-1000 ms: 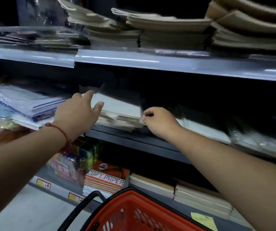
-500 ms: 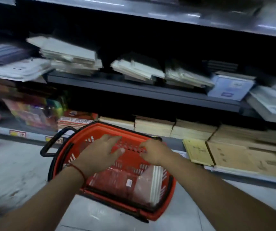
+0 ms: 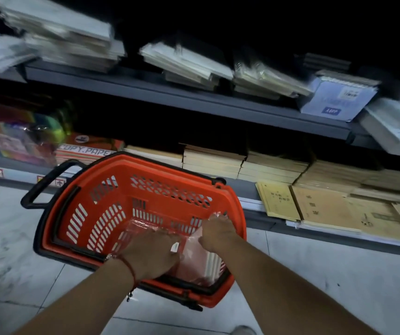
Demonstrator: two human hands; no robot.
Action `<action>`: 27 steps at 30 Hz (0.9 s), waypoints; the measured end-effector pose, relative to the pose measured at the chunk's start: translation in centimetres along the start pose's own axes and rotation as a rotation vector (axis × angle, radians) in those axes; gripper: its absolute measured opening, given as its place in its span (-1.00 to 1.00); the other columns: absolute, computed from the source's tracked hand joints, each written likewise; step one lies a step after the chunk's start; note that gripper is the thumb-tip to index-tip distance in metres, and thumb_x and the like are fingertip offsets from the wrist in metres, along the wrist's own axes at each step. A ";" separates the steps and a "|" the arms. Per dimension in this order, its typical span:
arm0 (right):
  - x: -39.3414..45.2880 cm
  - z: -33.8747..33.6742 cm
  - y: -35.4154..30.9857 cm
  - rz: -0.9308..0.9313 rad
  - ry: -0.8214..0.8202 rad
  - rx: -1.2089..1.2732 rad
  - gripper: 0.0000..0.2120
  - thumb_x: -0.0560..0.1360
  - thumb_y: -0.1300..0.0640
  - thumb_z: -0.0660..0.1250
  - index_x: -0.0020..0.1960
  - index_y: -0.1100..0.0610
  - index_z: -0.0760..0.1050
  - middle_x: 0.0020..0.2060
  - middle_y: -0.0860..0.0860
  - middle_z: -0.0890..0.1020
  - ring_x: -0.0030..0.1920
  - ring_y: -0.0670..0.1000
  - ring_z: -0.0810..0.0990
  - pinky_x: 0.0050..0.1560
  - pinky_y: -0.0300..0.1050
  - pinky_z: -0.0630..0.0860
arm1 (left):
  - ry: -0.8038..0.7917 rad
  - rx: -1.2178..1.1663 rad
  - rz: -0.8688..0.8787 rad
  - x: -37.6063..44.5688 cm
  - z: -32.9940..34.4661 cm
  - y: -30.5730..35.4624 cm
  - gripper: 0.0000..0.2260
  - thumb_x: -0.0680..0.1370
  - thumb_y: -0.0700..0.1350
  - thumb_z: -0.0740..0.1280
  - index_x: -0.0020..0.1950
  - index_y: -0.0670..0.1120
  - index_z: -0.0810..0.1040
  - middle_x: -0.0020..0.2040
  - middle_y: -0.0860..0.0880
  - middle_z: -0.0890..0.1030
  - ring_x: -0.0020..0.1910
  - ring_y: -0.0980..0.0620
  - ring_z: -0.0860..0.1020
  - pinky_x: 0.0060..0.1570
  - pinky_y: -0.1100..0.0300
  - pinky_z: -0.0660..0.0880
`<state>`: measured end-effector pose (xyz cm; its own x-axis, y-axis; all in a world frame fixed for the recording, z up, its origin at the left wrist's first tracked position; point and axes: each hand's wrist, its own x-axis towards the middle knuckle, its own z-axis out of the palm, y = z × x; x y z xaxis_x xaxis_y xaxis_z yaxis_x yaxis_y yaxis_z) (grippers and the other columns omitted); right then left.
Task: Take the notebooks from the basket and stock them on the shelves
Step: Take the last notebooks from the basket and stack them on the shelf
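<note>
Red basket (image 3: 112, 189) w/ both hands (image 3: 153, 252) on notebooks (image 3: 194, 259)

1. My left hand (image 3: 151, 253) covers much of the wrapped notebooks (image 3: 197, 258) in the basket (image 3: 112, 187); I can't tell how many there are.
2. My right hand (image 3: 218, 234) has its fingers buried in the clear wrap, so my grip is unclear.
3. The stacks (image 3: 68, 42) on the upper shelf (image 3: 194, 99) are smeared by blur.
4. A shoe (image 3: 243, 330) is cut off at the bottom edge.
</note>
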<state>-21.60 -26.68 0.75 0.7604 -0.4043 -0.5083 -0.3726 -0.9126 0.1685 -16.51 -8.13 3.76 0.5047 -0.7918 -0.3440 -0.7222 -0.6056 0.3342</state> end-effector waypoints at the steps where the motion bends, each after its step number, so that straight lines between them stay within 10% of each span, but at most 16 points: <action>1: 0.7 0.2 -0.3 0.018 -0.029 -0.030 -0.37 0.60 -0.06 0.24 0.57 0.18 0.16 0.53 0.25 0.19 0.51 0.30 0.19 0.50 0.20 0.17 | -0.012 0.005 -0.005 0.2 0.0 -0.1 -0.56 0.57 0.24 0.21 0.44 0.21 0.38 0.42 0.08 0.48 0.38 -0.03 0.45 0.36 0.05 0.39; 10: 4.3 0.7 0.3 0.133 -0.013 -0.070 -0.02 0.43 -0.13 0.47 0.60 0.19 -0.02 0.49 0.16 0.27 0.44 0.24 0.26 0.42 0.15 0.25 | -0.022 -0.039 -0.009 0.5 -0.3 -0.8 -0.56 0.56 0.27 0.20 0.41 0.17 0.42 0.39 0.05 0.51 0.35 -0.05 0.47 0.33 0.02 0.40; 15: 4.5 0.7 -0.7 0.009 0.138 0.007 -0.42 0.42 0.13 0.45 0.40 0.03 0.34 0.30 0.07 0.44 0.27 0.18 0.36 0.27 0.12 0.37 | -0.058 -0.078 -0.039 0.5 -1.3 -1.3 -0.58 0.60 0.18 0.22 0.44 0.12 0.43 0.41 0.01 0.49 0.35 -0.06 0.47 0.32 0.07 0.41; 24: 1.4 -6.1 -1.1 -0.109 0.053 0.628 -0.57 0.46 0.32 0.41 0.32 0.15 0.53 -0.02 0.08 0.63 -0.09 0.03 0.61 -0.20 -0.19 0.49 | 0.014 -0.156 -0.146 0.1 -3.2 -3.2 -0.49 0.59 0.18 0.24 0.53 0.09 0.34 0.48 0.01 0.43 0.42 -0.02 0.42 0.39 0.06 0.36; 27: -1.6 -9.8 0.0 -0.205 0.134 0.723 -0.76 0.46 0.31 0.40 -0.08 -0.04 0.57 -0.30 -0.04 0.54 -0.32 -0.06 0.51 -0.38 -0.27 0.39 | 0.099 -0.190 -0.181 -0.3 -4.0 -4.1 -0.43 0.60 0.15 0.26 0.59 0.10 0.21 0.47 -0.05 0.43 0.40 -0.07 0.43 0.37 0.05 0.38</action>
<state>-17.63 -26.68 9.79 0.8929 -0.2770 -0.3549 -0.4372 -0.7217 -0.5367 -11.80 -5.75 6.04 0.6680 -0.6674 -0.3293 -0.5190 -0.7349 0.4365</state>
